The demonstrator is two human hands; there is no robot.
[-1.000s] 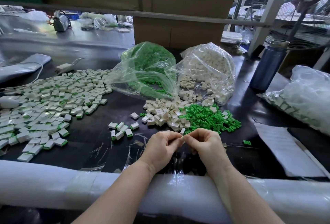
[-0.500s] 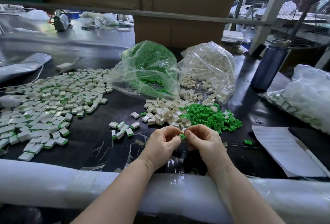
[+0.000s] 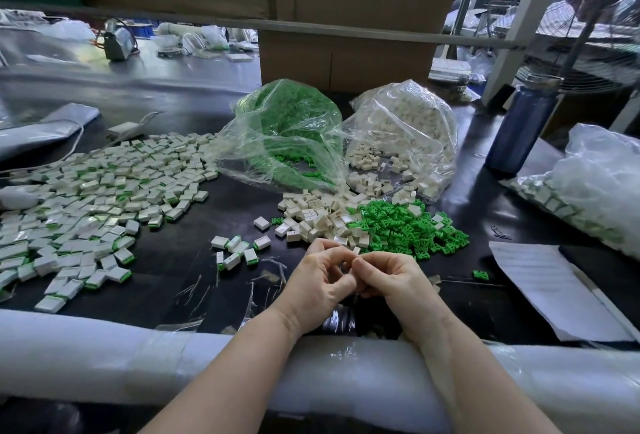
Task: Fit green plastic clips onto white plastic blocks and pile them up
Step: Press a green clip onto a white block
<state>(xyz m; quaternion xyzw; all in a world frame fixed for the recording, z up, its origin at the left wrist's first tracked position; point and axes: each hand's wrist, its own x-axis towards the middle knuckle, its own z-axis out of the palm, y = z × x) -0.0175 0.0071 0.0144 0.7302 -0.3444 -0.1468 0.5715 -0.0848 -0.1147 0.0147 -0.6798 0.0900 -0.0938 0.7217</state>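
— Two hands meet just above the near edge of the black counter (image 3: 194,260): the left hand (image 3: 320,290) and the right hand (image 3: 394,283), fingertips pinched together on one small white plastic block (image 3: 356,251).

— What's different from half a second back?

— Then a bit of green showed between the fingertips. Now only a sliver of white peeks out, no green. I judge the clip is pressed home, or nearly; the fingers hide the joint, so I can't be sure.

— So each hand is closed on the piece?

— Both narrow, curled around it, yes. If it's seated, it next belongs with the finished ones.

— Where are those?

— A little cluster of green-edged white assembled blocks (image 3: 235,248) lies just left of the hands, and the big spread of finished pieces (image 3: 93,198) covers the counter further left.

— And supplies?

— Just beyond the hands: a heap of loose white blocks (image 3: 311,220) touching a heap of loose green plastic clips (image 3: 408,229). One stray green clip (image 3: 480,274) sits to the right, beside a sheet of white paper (image 3: 543,281).

— Anything in the way?

— Scraps of clear film (image 3: 270,271) litter the counter near the left hand. Further back, a clear bag of green clips (image 3: 287,129) and a clear bag of white blocks (image 3: 405,129) spill forward, with a blue metal bottle (image 3: 519,129) to their right.
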